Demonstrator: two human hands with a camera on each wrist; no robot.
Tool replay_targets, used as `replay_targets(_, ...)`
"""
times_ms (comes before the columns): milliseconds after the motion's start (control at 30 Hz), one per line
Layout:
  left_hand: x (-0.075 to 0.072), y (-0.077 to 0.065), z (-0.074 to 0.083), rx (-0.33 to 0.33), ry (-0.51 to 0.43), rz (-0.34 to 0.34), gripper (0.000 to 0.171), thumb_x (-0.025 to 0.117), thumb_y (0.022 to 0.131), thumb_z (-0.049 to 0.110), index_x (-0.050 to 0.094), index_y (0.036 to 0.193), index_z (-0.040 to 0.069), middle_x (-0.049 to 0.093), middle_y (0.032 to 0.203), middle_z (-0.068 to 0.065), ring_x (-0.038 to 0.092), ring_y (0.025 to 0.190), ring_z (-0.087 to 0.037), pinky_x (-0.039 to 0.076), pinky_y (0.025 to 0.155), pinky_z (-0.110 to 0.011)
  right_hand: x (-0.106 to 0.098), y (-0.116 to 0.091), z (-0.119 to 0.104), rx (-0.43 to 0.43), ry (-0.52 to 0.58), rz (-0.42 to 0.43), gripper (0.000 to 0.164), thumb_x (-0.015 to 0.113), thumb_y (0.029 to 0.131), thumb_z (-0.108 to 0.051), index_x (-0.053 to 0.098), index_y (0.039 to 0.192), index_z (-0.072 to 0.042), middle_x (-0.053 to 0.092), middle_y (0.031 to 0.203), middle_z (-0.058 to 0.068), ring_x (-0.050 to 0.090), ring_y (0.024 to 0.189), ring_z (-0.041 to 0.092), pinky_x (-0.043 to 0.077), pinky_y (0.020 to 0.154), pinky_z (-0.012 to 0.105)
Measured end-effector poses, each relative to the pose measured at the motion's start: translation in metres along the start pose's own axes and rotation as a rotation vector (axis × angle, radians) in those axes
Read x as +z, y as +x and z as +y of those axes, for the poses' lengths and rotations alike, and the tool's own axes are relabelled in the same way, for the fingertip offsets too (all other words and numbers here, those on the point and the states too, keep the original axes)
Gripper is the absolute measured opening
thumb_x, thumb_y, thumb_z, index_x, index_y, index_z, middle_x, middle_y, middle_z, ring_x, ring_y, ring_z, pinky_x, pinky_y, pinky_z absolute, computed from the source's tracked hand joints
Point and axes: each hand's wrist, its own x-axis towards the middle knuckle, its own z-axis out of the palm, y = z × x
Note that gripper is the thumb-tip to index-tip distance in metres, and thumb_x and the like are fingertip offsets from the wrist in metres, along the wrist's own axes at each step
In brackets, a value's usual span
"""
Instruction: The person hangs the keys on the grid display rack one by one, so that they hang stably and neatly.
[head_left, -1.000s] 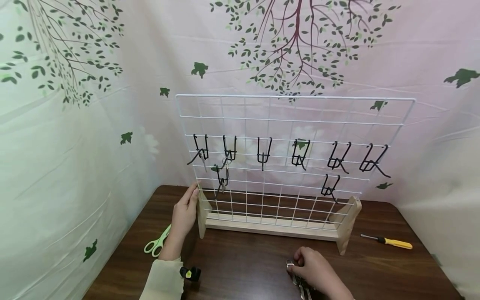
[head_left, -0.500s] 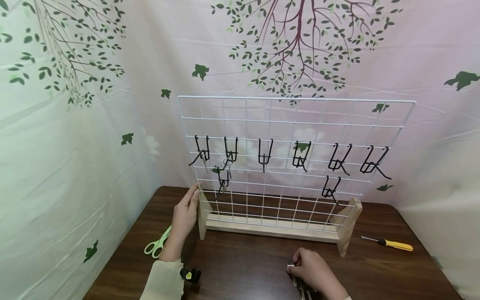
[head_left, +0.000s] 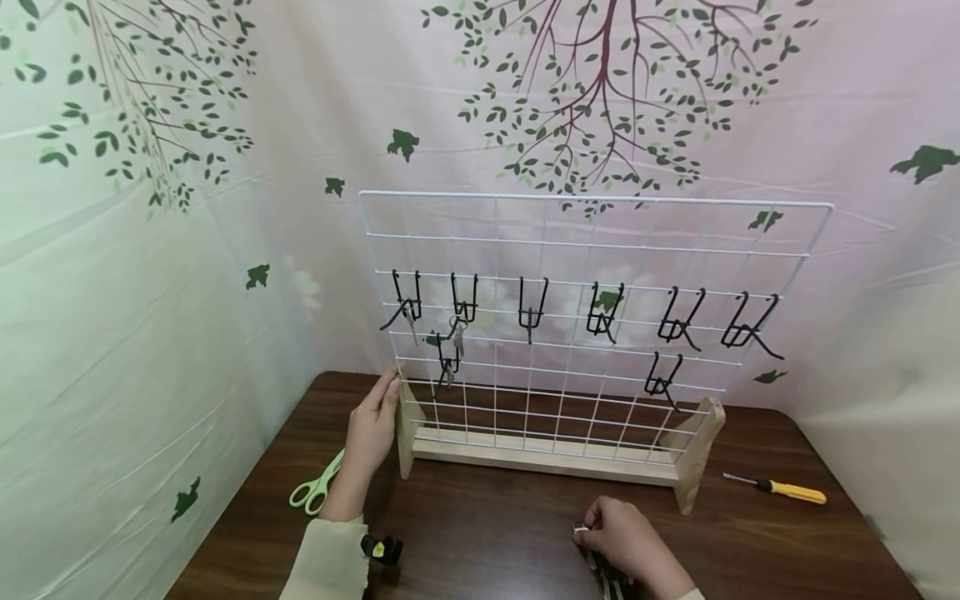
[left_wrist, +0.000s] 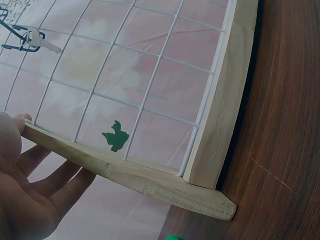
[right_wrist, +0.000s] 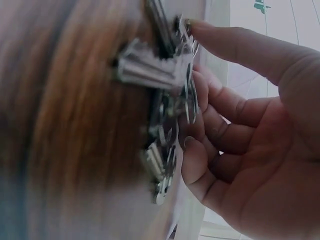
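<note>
A white wire grid rack (head_left: 592, 199) stands on wooden feet on the table. My left hand (head_left: 371, 429) grips the rack's left wooden side (left_wrist: 150, 187), thumb on one face and fingers on the other. Low at the front, my right hand (head_left: 626, 537) bends its fingers round a bunch of loose keys (right_wrist: 150, 70) on the tabletop, thumb and fingertips pinching at its edge. Which keys it holds is hard to tell through blur. Several black hooks (head_left: 532, 321) are on the grid; keys (head_left: 460, 333) hang from those at the left, one key (left_wrist: 42, 41) showing in the left wrist view.
Green-handled scissors (head_left: 309, 493) lie left of the left forearm, partly hidden by it. Over on the right is a yellow screwdriver (head_left: 795, 492). Behind the dark wooden table (head_left: 480, 517) hangs a leaf-patterned cloth (head_left: 315, 100).
The head view has shifted slightly. The right hand stays at the key bunch with only a small movement, and the left hand keeps its grip on the rack's side.
</note>
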Motion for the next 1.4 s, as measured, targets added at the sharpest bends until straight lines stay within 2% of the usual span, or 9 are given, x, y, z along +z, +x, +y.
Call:
replay_targets(167, 0.0, 0.001, 0.0, 0.004, 0.005, 0.003, 0.041, 0.05, 0.115, 0.037, 0.061, 0.152, 0.025, 0.066, 0.149, -0.017, 0.063, 0.139, -0.04, 0.049, 0.113, -0.067, -0.001, 0.002, 0.001, 0.019, -0.053, -0.009, 0.033, 0.093, 0.081, -0.024, 0.061, 0.079, -0.013, 0.061, 0.075, -0.002, 0.052, 0.068, 0.015, 0.044, 0.064, 0.032)
replay_targets(267, 0.0, 0.001, 0.0, 0.001, 0.003, 0.002, 0.041, 0.05, 0.115, 0.038, 0.061, 0.153, 0.026, 0.065, 0.151, -0.015, 0.062, 0.14, -0.04, 0.049, 0.114, -0.067, -0.002, 0.002, -0.001, 0.031, -0.066, -0.014, 0.034, 0.093, 0.081, -0.025, 0.062, 0.075, -0.013, 0.061, 0.073, -0.003, 0.052, 0.066, 0.014, 0.044, 0.063, 0.032)
replay_targets(467, 0.0, 0.0, -0.001, -0.005, 0.002, 0.0, 0.042, 0.049, 0.115, 0.039, 0.06, 0.153, 0.027, 0.063, 0.153, -0.014, 0.061, 0.142, -0.039, 0.048, 0.115, -0.066, -0.004, -0.001, -0.01, 0.061, -0.036, -0.011, 0.035, 0.093, 0.081, -0.022, 0.06, 0.071, -0.013, 0.06, 0.07, -0.004, 0.052, 0.064, 0.014, 0.041, 0.06, 0.028)
replay_targets(700, 0.0, 0.0, -0.002, -0.009, 0.001, -0.006, 0.042, 0.048, 0.115, 0.041, 0.06, 0.153, 0.029, 0.063, 0.153, -0.015, 0.062, 0.141, -0.04, 0.048, 0.115, -0.067, -0.008, -0.001, -0.01, 0.074, -0.028, -0.051, 0.035, 0.092, 0.08, -0.025, 0.06, 0.069, -0.015, 0.059, 0.067, -0.003, 0.052, 0.059, 0.015, 0.039, 0.057, 0.029)
replay_targets(933, 0.0, 0.0, -0.002, -0.004, -0.006, -0.006, 0.041, 0.049, 0.115, 0.041, 0.061, 0.153, 0.031, 0.062, 0.155, -0.013, 0.06, 0.143, -0.039, 0.047, 0.116, -0.066, -0.009, -0.002, -0.007, 0.034, -0.01, -0.06, 0.035, 0.091, 0.08, -0.026, 0.06, 0.065, -0.016, 0.057, 0.061, -0.006, 0.049, 0.056, 0.013, 0.036, 0.053, 0.028)
replay_targets(1133, 0.001, -0.001, -0.002, 0.001, -0.001, -0.002, 0.041, 0.048, 0.115, 0.04, 0.061, 0.153, 0.031, 0.063, 0.153, -0.015, 0.06, 0.142, -0.04, 0.048, 0.115, -0.067, -0.008, -0.001, -0.007, 0.001, 0.007, -0.059, 0.038, 0.09, 0.082, -0.028, 0.057, 0.068, -0.015, 0.055, 0.062, -0.006, 0.049, 0.057, 0.013, 0.036, 0.055, 0.027)
replay_targets(1400, 0.002, 0.0, -0.002, 0.008, 0.006, 0.006, 0.041, 0.048, 0.115, 0.039, 0.061, 0.153, 0.029, 0.064, 0.152, -0.016, 0.061, 0.142, -0.04, 0.047, 0.116, -0.066, -0.005, -0.002, -0.001, -0.109, 0.014, -0.056, 0.038, 0.087, 0.085, -0.029, 0.058, 0.065, -0.016, 0.053, 0.061, -0.009, 0.049, 0.056, 0.01, 0.036, 0.053, 0.024)
